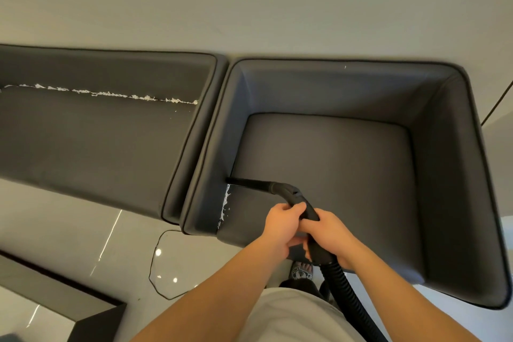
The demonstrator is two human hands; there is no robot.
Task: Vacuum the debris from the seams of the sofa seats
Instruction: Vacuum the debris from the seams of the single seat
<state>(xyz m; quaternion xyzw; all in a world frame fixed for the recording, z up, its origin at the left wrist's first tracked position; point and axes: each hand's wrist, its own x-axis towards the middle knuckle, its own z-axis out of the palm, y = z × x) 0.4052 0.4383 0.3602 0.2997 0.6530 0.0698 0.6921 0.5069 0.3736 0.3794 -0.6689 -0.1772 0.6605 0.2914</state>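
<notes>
A dark grey armchair seat (327,164) fills the middle. White shredded debris (225,205) lies in its left seam, near the front. The black vacuum nozzle (249,182) points left, its tip at that seam just above the debris. My left hand (283,219) grips the curved black handle (302,203) from the left. My right hand (330,233) holds the same handle lower down, where the ribbed hose (347,291) begins. A longer line of white debris (111,94) runs along the back seam of the grey sofa (91,144) on the left.
A beige wall (249,3) rises behind both seats. Glossy light floor (83,230) lies at the lower left, with a thin black cable (155,258) looping on it. A dark-edged low table (83,316) sits at the bottom left corner. My sandalled foot (302,269) stands under the armchair's front.
</notes>
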